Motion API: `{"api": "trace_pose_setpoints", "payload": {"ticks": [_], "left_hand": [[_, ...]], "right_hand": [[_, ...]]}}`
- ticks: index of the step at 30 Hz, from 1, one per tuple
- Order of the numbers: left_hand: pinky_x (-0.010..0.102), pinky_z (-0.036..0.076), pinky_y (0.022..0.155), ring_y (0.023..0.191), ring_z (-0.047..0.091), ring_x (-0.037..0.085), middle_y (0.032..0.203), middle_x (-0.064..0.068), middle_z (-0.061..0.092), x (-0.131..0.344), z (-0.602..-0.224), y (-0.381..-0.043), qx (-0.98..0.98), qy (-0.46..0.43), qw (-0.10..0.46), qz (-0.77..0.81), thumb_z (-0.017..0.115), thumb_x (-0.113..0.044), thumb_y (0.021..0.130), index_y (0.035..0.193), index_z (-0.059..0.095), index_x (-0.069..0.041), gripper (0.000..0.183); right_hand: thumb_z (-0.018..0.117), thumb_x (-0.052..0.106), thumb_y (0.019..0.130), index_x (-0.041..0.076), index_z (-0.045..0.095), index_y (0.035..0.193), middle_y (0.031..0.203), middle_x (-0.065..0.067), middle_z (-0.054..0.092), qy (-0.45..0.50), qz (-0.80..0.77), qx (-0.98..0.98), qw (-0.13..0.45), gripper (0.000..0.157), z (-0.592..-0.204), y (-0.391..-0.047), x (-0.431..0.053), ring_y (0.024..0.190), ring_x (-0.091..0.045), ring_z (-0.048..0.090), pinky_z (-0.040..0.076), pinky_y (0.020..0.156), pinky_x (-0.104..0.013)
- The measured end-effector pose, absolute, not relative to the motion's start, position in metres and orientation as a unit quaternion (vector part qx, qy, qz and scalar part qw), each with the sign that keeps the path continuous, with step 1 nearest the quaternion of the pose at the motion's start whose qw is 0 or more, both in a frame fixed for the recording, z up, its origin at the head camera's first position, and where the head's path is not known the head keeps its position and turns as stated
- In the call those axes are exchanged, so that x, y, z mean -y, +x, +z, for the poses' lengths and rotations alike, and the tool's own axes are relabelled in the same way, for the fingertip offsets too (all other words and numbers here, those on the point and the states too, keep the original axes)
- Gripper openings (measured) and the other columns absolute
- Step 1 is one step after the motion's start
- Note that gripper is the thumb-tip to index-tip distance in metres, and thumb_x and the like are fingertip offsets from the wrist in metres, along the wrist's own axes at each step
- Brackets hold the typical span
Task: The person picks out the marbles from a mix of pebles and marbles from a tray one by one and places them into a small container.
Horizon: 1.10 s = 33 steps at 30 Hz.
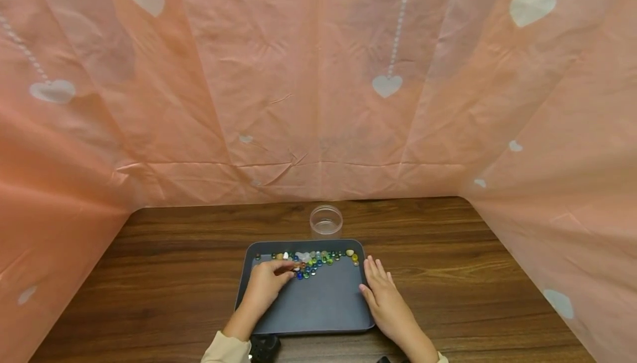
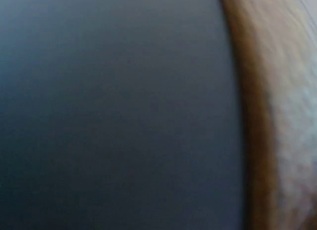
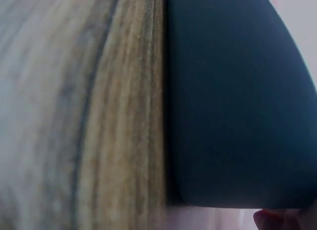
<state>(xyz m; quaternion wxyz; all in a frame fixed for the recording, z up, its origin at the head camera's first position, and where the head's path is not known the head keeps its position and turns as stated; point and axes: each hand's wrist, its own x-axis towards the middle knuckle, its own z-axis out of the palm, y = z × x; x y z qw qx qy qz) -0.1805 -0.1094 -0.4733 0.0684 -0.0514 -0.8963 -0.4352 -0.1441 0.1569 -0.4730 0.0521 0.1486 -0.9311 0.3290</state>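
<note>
Along the far side of the dark grey tray point(image 1: 338, 303), in the head view, we see a loose band of coloured stones point(image 1: 318, 262), blue, green, amber and clear, bunched most thickly left of the middle. Our left hand point(image 1: 266, 283) reaches in over the tray's left side, fingers bent and thumb near them at the edge of the bunch; we cannot tell whether a stone is pinched there. Our right hand point(image 1: 385, 296) lies against the tray's right side, fingers straight and thumb at the rim, gripping nothing. Just beyond the tray, a clear round container point(image 1: 325, 222) stands on the wooden counter point(image 1: 164, 274). Only the head view gives us the stones and container. From the right wrist, we get the tray's outer wall close up, meeting the wood grain, with a blurred fingertip in the lower corner. The left wrist view shows mostly a blurred grey surface.
</note>
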Motion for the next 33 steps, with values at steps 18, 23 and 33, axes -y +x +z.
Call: {"api": "trace_pose_setpoints", "payload": {"ticks": [18,23,33], "left_hand": [[0.039,0.058,0.076,0.092,0.073,0.024,0.096,0.008,0.078,0.1028,-0.4799,-0.1794,0.918,-0.05,0.086,-0.384,0.078,-0.004,0.081,0.099,0.08,-0.006,0.018],[0.045,0.057,0.084,0.099,0.072,0.031,0.1,0.012,0.077,0.1002,-0.4818,-0.1778,0.922,-0.05,0.09,-0.372,0.078,-0.005,0.081,0.096,0.08,-0.004,0.016],[0.043,0.058,0.079,0.095,0.072,0.029,0.095,0.01,0.078,0.1032,-0.478,-0.1838,0.905,-0.021,0.098,-0.414,0.078,-0.006,0.082,0.09,0.081,-0.006,0.009]], "right_hand": [[0.055,0.016,0.101,-0.009,0.036,0.149,0.158,-0.025,0.03,0.145,0.327,0.933,0.039,0.057,-0.4716,-0.1404,-0.1555,0.148,-0.045,0.024,0.018,0.116,-0.065],[0.055,0.017,0.101,-0.009,0.036,0.148,0.158,-0.026,0.03,0.145,0.328,0.933,0.035,0.058,-0.4723,-0.1382,-0.1571,0.148,-0.045,0.024,0.019,0.116,-0.065],[0.055,0.017,0.101,-0.01,0.035,0.148,0.158,-0.026,0.029,0.148,0.33,0.931,0.042,0.058,-0.4724,-0.146,-0.1586,0.148,-0.045,0.025,0.02,0.116,-0.064]]}}
